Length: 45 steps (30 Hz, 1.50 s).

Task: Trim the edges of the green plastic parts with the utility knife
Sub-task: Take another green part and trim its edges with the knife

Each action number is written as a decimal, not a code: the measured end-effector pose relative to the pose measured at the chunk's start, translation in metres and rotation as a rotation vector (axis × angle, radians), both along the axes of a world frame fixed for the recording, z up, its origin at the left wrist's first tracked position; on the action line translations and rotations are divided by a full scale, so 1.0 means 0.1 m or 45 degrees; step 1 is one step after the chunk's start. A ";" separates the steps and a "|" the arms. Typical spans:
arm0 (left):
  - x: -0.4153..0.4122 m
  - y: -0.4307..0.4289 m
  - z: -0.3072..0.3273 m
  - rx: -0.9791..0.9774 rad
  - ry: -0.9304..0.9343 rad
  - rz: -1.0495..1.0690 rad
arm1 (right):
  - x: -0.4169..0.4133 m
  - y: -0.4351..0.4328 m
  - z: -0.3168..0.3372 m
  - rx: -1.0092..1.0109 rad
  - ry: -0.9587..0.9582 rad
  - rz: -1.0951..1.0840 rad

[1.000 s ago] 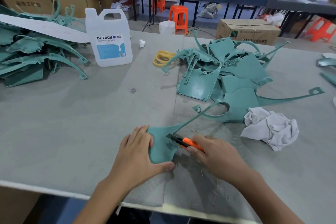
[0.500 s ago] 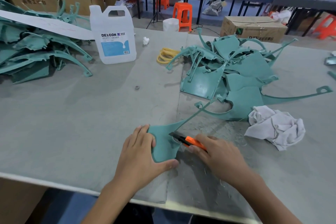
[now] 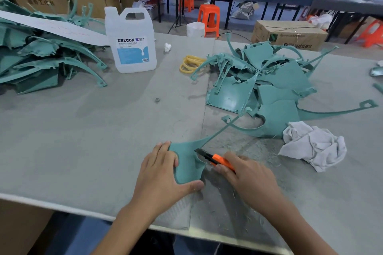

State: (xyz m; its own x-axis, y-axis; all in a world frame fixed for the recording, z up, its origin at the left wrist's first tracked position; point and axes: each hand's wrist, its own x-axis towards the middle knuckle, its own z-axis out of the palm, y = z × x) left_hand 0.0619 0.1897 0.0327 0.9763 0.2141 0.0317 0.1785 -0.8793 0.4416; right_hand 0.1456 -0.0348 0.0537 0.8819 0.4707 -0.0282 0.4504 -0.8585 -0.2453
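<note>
A green plastic part [image 3: 187, 161] with a long thin arm lies flat near the table's front edge. My left hand [image 3: 163, 174] presses down on its broad end, fingers straight on top and the thumb along its near edge. My right hand [image 3: 248, 178] grips an orange utility knife [image 3: 215, 158]. The knife's dark blade tip touches the part's right edge. A pile of green parts [image 3: 267, 87] lies behind on the right, and a second pile [image 3: 41, 62] sits at the far left.
A crumpled white cloth [image 3: 313, 145] lies right of my right hand. A white DEXCON jug [image 3: 130, 41], yellow rubber bands [image 3: 190, 64] and a small ring [image 3: 157, 100] sit on the grey table [image 3: 83, 130]. Plastic shavings litter the surface around the knife.
The knife blade has slid slightly along the part's right edge. Both hands hold the same grip, and the view has shifted a little.
</note>
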 end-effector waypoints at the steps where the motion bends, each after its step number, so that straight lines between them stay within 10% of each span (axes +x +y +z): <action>1: 0.00 0.00 0.01 0.008 0.015 -0.002 | 0.01 0.00 0.00 0.001 0.003 -0.003; 19: -0.04 -0.12 0.20 0.250 0.232 -0.149 | -0.06 -0.14 0.03 0.409 0.029 -0.088; 26: -0.24 -0.20 0.28 0.016 0.018 -0.132 | -0.09 -0.10 0.28 1.132 0.168 -0.141; 34: -0.62 -0.22 0.40 -0.036 0.018 -0.102 | 0.06 0.37 0.45 0.946 0.152 -0.008; 41: -0.93 0.12 0.39 -1.241 -0.531 0.244 | 0.31 0.74 0.34 1.117 0.488 -0.093; 45: -0.97 0.22 0.26 -1.449 -0.584 0.173 | 0.39 0.90 0.24 1.114 0.664 -0.179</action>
State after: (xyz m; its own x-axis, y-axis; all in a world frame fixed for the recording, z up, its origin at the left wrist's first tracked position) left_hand -0.0346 0.2116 0.0585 0.8918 0.4425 0.0946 -0.1346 0.0600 0.9891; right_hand 0.1842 0.0556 0.0781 0.9068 0.4040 -0.1201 0.0181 -0.3221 -0.9465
